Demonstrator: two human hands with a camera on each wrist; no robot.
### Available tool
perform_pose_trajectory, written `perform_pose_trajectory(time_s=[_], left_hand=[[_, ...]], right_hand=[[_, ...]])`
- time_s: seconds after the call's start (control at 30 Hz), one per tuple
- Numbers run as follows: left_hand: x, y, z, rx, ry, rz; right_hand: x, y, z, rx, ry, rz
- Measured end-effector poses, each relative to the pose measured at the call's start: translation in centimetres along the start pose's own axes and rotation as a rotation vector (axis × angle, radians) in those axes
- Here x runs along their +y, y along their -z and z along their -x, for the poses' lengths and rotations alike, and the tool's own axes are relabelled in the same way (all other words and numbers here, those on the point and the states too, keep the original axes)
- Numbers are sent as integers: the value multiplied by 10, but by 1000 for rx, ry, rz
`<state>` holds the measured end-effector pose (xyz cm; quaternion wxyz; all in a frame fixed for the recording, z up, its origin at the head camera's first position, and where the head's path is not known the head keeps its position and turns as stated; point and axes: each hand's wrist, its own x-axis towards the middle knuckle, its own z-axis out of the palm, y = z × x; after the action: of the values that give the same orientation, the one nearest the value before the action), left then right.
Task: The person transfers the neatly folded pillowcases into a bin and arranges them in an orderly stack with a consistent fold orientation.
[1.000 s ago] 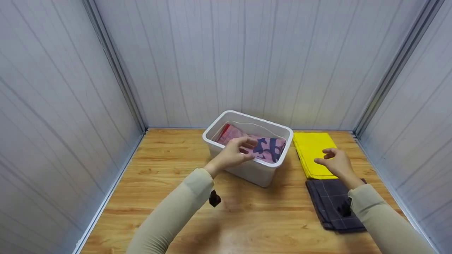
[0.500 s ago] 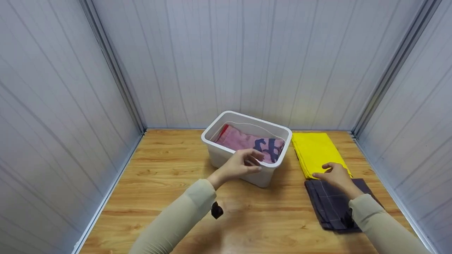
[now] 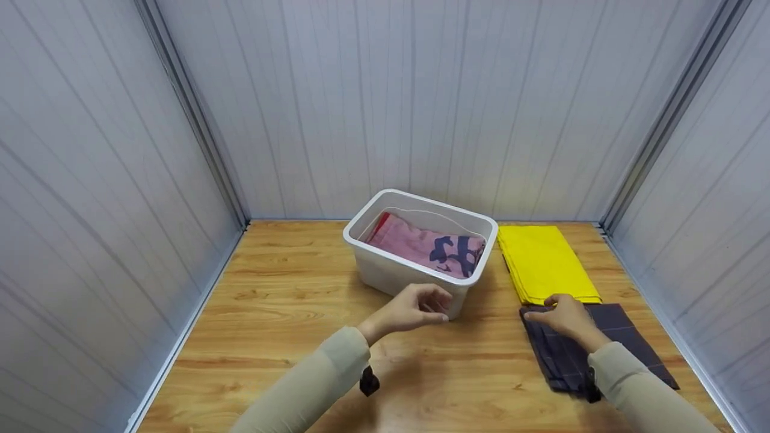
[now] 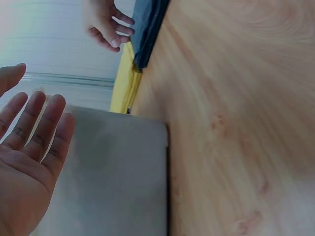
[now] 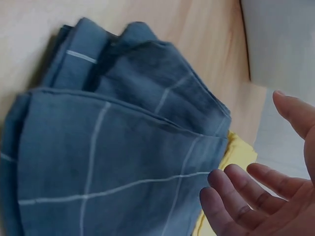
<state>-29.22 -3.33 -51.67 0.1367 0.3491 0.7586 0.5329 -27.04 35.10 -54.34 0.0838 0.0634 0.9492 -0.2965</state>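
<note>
My left hand [image 3: 415, 308] hangs in front of the white plastic bin [image 3: 385, 273], fingers relaxed and holding nothing. In the left wrist view its palm [image 4: 22, 172] faces up beside the bin's grey-looking wall. My right hand [image 3: 565, 317] is over the far end of a folded dark cloth with thin white check lines [image 3: 631, 349], fingers loosely bent and nothing between them. The right wrist view has this dark cloth [image 5: 118, 162] in layered folds, with the fingertips overlapping its edge. A folded yellow cloth [image 3: 544, 261] lies just behind it.
Inside the bin is a folded pink cloth [image 3: 409, 237] with a dark pattern and a red edge. Everything stands on a wood-grain tabletop [image 3: 283, 282], enclosed by pale panel walls [image 3: 385, 108] at the back and both sides.
My left hand has drawn back from above the bin to its near side. The right hand has moved toward me, from over the yellow cloth to the dark cloth.
</note>
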Motion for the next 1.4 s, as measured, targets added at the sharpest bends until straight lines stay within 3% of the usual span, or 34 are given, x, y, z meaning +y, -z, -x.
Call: perform_pose_trajectory(time_s=[0.5, 0.73, 1.03, 1.17, 1.4], left_hand=[[-26, -37, 1, -35, 73, 45], [-38, -50, 0, -84, 107, 31], [-47, -57, 1, -83, 133, 56], [-49, -58, 0, -80, 141, 63], [-50, -61, 0, -75, 163, 58]], right_hand=[[4, -20, -1, 8, -83, 59], [5, -25, -3, 21, -76, 71], [12, -26, -8, 41, -19, 62], [21, -24, -11, 43, 16, 25], [38, -20, -12, -13, 13, -192]])
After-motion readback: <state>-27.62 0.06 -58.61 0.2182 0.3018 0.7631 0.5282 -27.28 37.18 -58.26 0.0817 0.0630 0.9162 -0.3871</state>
